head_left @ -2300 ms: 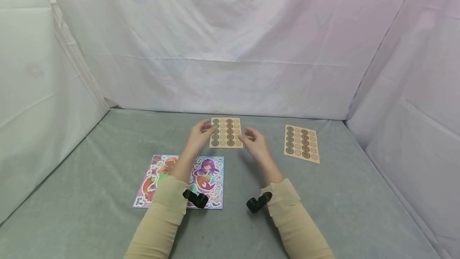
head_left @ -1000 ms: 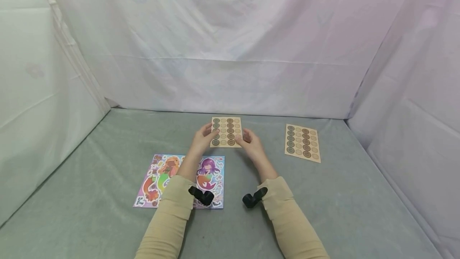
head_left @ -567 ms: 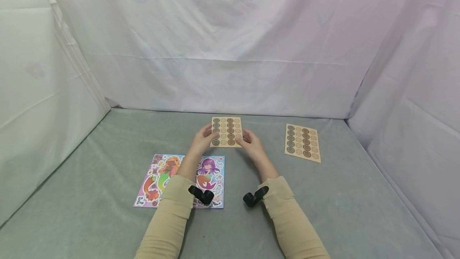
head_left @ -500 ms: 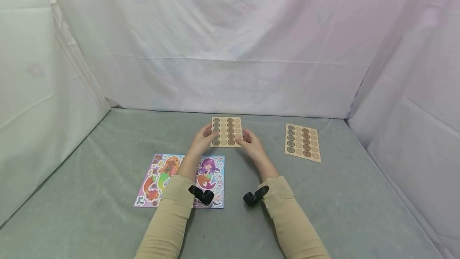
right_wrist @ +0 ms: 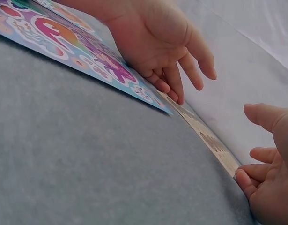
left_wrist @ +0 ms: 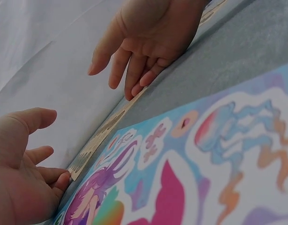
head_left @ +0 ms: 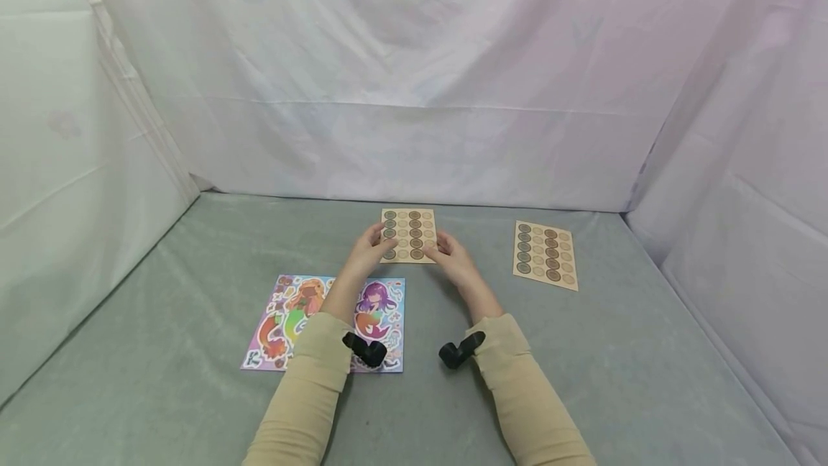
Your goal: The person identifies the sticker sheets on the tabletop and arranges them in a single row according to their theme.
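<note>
The left hand (head_left: 364, 254) and right hand (head_left: 455, 261) had closed in, loosely open and gripping nothing, until their lower fingers (right_wrist: 173, 83) touched opposite edges of the beige sheet of printed circles (head_left: 410, 236) between them, probably steadying it for adjustment.

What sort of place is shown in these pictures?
Probably a makeshift recording booth: pale, faintly patterned curtains enclose the back and both sides of a grey work surface, and small black devices, perhaps cameras, sit at both sleeve cuffs.

Two tan sheets (head_left: 410, 234) (head_left: 546, 256), one mermaid print (head_left: 380, 315), two cameras (head_left: 374, 352) (head_left: 455, 355)
</note>
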A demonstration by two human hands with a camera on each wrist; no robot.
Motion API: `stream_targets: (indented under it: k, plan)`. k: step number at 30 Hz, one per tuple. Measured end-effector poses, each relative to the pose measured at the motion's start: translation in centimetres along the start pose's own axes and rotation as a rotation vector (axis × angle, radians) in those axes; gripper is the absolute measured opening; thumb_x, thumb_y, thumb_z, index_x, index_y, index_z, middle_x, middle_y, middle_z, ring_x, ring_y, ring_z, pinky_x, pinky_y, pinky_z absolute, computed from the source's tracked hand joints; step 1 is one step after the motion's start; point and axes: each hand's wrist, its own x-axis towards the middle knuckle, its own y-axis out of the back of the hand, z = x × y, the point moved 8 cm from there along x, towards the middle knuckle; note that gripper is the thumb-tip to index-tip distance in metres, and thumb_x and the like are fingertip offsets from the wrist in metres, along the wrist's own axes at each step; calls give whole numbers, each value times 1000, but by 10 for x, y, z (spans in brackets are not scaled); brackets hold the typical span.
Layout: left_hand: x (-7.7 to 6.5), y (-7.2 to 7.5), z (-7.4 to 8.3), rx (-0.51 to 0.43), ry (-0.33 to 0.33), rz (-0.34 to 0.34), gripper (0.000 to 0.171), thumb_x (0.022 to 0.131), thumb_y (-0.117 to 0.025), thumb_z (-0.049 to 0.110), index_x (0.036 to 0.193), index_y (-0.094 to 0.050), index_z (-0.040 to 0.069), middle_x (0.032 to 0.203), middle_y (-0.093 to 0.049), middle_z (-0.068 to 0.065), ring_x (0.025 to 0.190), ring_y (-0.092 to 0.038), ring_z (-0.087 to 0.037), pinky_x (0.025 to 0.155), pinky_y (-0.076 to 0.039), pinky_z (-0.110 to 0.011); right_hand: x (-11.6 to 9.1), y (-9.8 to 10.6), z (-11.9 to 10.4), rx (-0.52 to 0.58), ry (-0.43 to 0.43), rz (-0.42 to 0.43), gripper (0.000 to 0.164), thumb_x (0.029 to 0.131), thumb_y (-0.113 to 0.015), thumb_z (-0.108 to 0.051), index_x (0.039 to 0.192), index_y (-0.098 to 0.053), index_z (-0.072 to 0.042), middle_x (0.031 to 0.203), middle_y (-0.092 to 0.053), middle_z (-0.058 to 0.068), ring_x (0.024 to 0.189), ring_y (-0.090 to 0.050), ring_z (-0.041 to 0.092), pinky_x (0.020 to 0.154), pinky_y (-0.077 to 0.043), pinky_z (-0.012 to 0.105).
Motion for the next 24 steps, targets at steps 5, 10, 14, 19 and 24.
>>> stream_targets:
  k: [5,10,14,19,24]
  plan:
    - [0,1,1,-14,-1,4,63,95,-60,24,148,-32,8,150,-32,-19,137,-30,-34,110,-26,-48,-1,0,-1,24,-20,-12,65,93,-63,-33,146,-37,-6,146,-40,15,134,-36,29,109,-28,47]
    - [1,1,0,-43,3,0,63,95,-61,24,148,-32,7,150,-33,-17,137,-30,-32,110,-27,-46,1,0,-2,91,-15,-23,62,95,-61,-29,145,-36,-3,147,-38,18,136,-33,29,111,-26,45]
    - [1,1,0,-71,15,10,62,95,-61,24,148,-33,8,149,-34,-17,136,-31,-31,110,-27,-44,2,1,-1,127,-20,-5,61,95,-61,-25,144,-36,-1,145,-39,19,135,-34,30,110,-27,45]
    - [1,3,-1,-90,26,43,60,94,-62,22,146,-36,8,147,-37,-16,136,-33,-30,110,-28,-43,1,2,-1,139,-32,16,61,95,-61,-24,145,-35,-1,144,-39,19,134,-35,30,109,-29,45]
    - [1,4,-1,-100,16,79,58,94,-62,16,145,-37,6,145,-40,-17,133,-35,-31,109,-30,-43,0,4,0,158,-37,41,59,95,-61,-22,145,-36,-3,144,-40,19,134,-35,30,109,-29,45]
